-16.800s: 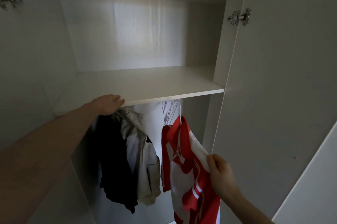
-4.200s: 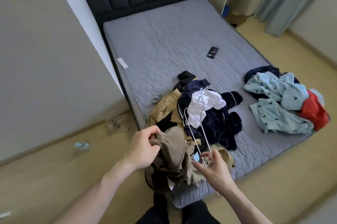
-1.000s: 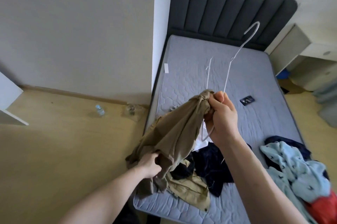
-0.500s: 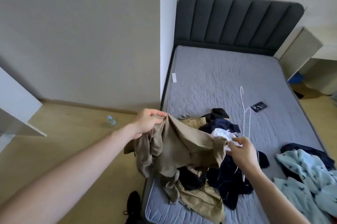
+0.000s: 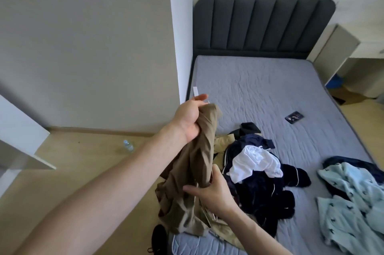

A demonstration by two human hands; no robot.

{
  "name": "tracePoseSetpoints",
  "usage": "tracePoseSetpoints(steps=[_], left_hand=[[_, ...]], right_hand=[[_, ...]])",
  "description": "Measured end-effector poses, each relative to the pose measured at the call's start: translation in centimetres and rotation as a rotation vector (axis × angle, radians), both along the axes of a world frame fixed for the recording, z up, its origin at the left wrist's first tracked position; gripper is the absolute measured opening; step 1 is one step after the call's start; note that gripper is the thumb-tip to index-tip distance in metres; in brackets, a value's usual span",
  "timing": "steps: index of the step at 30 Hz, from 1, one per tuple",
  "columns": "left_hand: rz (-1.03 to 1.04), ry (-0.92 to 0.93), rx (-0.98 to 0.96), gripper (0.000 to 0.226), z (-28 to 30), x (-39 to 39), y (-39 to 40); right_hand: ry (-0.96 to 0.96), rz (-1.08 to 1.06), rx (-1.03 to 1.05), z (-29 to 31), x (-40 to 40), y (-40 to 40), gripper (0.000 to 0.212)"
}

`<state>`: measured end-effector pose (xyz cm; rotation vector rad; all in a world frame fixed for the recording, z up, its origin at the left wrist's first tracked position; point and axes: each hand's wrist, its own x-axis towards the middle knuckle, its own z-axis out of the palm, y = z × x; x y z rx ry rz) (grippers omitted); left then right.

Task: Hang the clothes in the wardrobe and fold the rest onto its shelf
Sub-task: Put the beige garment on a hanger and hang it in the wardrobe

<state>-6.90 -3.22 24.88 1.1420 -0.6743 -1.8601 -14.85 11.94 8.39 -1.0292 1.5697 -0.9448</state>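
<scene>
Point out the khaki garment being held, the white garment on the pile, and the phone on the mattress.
khaki garment (image 5: 199,157): head view, on its bunched middle between the hands.
white garment (image 5: 254,162): head view, on its crumpled centre atop the dark clothes.
phone (image 5: 294,117): head view, on its dark face.

I see a grey quilted mattress (image 5: 259,92) with a dark padded headboard (image 5: 264,26) behind it. A small dark phone (image 5: 294,117) lies flat on the mattress. A clear plastic bottle (image 5: 128,145) lies on the wooden floor (image 5: 83,161) near the wall.
</scene>
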Motion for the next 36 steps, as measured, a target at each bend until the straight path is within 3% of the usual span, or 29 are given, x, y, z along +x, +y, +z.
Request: tracePoseSetpoints(steps=[2,5,10,16,22,30,36], left_hand=[[0.078,0.001,-0.010,0.022,0.3,0.7,-0.8],[0.227,-0.072,-0.004,0.025,0.9,3.3,-2.3],[0.403,-0.026,0.061,0.031,1.3,5.7,-3.0],[0.374,0.123,0.028,0.025,5.2,3.0,-1.5],[0.345,0.244,-0.060,0.016,10.2,0.1,0.2],[0.304,0.309,-0.165,0.019,13.5,-0.4,0.2],[0.439,0.308,-0.166,0.031,12.7,2.8,-1.7]], right_hand=[[0.075,-0.101,-0.019,0.1,-0.9,-0.8,0.045],[-0.038,-0.178,-0.047,1.2,-3.8,-2.3,0.019],[0.119,-0.293,-0.237,5.7,-9.0,-5.7,0.032],[0.217,-0.358,-0.189,4.5,-7.7,-4.3,0.036],[0.102,-0.308,-0.035,-0.2,-3.3,-1.6,0.052],[-0.038,-0.334,-0.078,1.9,-2.0,-6.8,0.070],[-0.201,-0.477,-0.199,4.1,-2.7,-8.9,0.053]])
